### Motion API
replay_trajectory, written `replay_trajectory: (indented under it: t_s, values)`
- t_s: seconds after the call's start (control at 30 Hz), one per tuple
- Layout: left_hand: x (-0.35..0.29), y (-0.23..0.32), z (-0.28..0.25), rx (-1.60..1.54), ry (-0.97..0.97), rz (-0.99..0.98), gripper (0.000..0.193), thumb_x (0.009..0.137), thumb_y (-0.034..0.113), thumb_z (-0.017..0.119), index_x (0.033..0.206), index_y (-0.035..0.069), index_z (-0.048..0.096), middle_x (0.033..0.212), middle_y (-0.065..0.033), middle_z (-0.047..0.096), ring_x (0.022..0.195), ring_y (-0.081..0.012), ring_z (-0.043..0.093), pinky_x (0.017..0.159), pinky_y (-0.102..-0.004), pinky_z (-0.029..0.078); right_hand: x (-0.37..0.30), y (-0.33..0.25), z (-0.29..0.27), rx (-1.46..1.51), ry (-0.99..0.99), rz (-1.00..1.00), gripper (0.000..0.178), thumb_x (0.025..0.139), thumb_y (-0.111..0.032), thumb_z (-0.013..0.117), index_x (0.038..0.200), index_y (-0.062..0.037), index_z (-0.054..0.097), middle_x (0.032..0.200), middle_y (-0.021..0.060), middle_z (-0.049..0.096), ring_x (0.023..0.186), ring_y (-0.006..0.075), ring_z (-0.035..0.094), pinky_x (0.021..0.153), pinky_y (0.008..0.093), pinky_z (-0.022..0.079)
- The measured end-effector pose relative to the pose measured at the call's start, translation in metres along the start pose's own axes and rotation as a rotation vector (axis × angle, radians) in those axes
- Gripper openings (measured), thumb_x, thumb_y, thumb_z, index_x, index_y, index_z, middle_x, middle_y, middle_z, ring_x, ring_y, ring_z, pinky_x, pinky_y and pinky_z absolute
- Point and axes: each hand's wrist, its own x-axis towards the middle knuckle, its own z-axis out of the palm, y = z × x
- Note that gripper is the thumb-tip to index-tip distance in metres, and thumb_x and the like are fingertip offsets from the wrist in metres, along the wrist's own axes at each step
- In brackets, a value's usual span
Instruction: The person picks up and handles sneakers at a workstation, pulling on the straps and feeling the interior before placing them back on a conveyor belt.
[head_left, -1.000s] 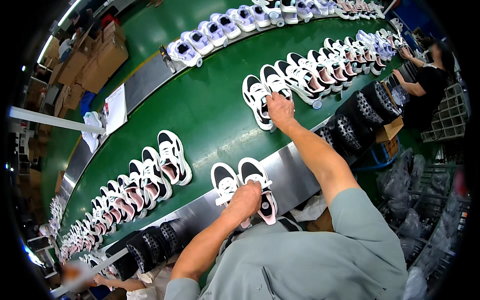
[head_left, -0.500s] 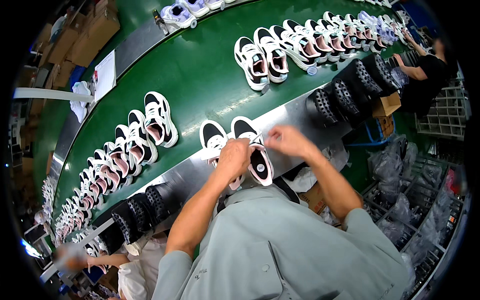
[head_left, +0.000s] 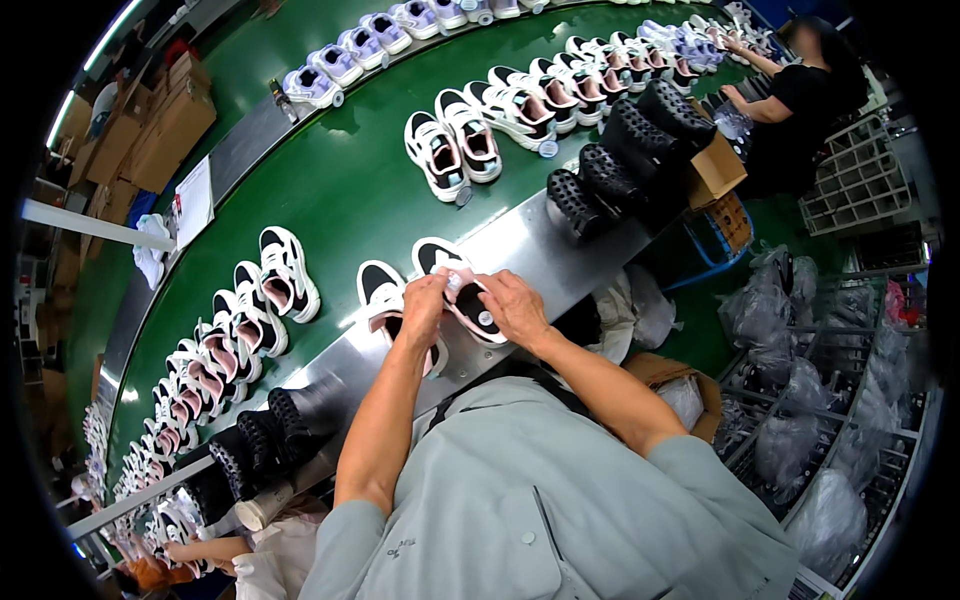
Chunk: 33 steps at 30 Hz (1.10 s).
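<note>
Two white, black and pink sneakers sit side by side on the metal ledge in front of me, toes pointing away. My left hand point(head_left: 424, 306) has its fingers closed on the pink-lined tongue of the right-hand sneaker point(head_left: 432, 252). My right hand point(head_left: 514, 308) grips the collar on that sneaker's right side, its fingers bent over the edge. Between my hands the pink lining and a small white label show. A dark insole with a round pale sticker lies inside. The left-hand sneaker point(head_left: 379, 282) stands beside my left hand, partly covered by it.
Rows of matching sneakers stand on the green belt point(head_left: 350, 190) to the left point(head_left: 290, 275) and right point(head_left: 437, 155). Black shoe moulds point(head_left: 610, 172) line the ledge on both sides. A co-worker point(head_left: 795, 110) reaches in at far right; another person's arm shows lower left.
My right hand has come in from the right onto the sneaker's collar. The tongue now stands raised with its pink lining showing. My view has shifted, moving the surroundings.
</note>
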Motion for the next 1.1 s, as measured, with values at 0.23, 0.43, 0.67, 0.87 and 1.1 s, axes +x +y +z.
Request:
replay_trajectory:
  t_s: [0.23,0.43,0.67,0.87,1.1]
  values:
    - [-0.012,0.006,0.010,0.186,-0.033,0.163,0.043,0.096,0.044,0.066,0.088,0.001,0.066,0.079,-0.0030,0.062,0.069,-0.0124,0.056,0.062,-0.0282,0.047,0.001,0.002,-0.094,0.176,0.252,0.237,0.020,0.091,-0.018,0.069,0.102,-0.0006,0.067,0.091,0.0169,0.067,0.080,0.0336,0.066,0.073,0.0434,0.052]
    - [-0.032,0.019,0.024,0.191,0.017,0.201,0.037,0.092,0.037,0.073,0.095,0.001,0.065,0.082,-0.0019,0.063,0.069,-0.0103,0.056,0.061,-0.0260,0.046,0.028,0.072,-0.209,-0.412,0.445,0.311,0.043,0.093,-0.038,0.068,0.117,-0.0023,0.064,0.098,0.0153,0.064,0.087,0.0351,0.065,0.075,0.0439,0.053]
    - [-0.033,0.024,0.029,0.187,0.021,0.205,0.031,0.091,0.032,0.074,0.090,0.003,0.064,0.078,-0.0006,0.061,0.066,-0.0098,0.054,0.059,-0.0256,0.044,0.061,0.098,-0.202,-0.801,0.159,0.261,0.050,0.091,-0.054,0.065,0.103,-0.0046,0.065,0.102,0.0135,0.065,0.091,0.0322,0.067,0.074,0.0466,0.057]
    - [-0.021,0.012,0.016,0.341,0.040,0.285,0.037,0.091,0.035,0.072,0.080,0.000,0.061,0.071,-0.0042,0.060,0.066,-0.0138,0.054,0.062,-0.0310,0.045,0.036,0.017,-0.223,-0.537,0.347,0.011,0.042,0.090,-0.043,0.072,0.097,-0.0021,0.068,0.087,0.0178,0.067,0.081,0.0356,0.068,0.066,0.0448,0.054]
    - [-0.010,0.019,0.018,0.492,-0.153,0.431,0.037,0.100,0.031,0.062,0.081,-0.001,0.064,0.073,-0.0031,0.061,0.068,-0.0120,0.051,0.062,-0.0307,0.043,-0.003,-0.018,-0.126,-0.015,-0.467,0.309,0.046,0.092,-0.040,0.068,0.087,0.0057,0.066,0.080,0.0259,0.067,0.077,0.0458,0.066,0.071,0.0513,0.051]
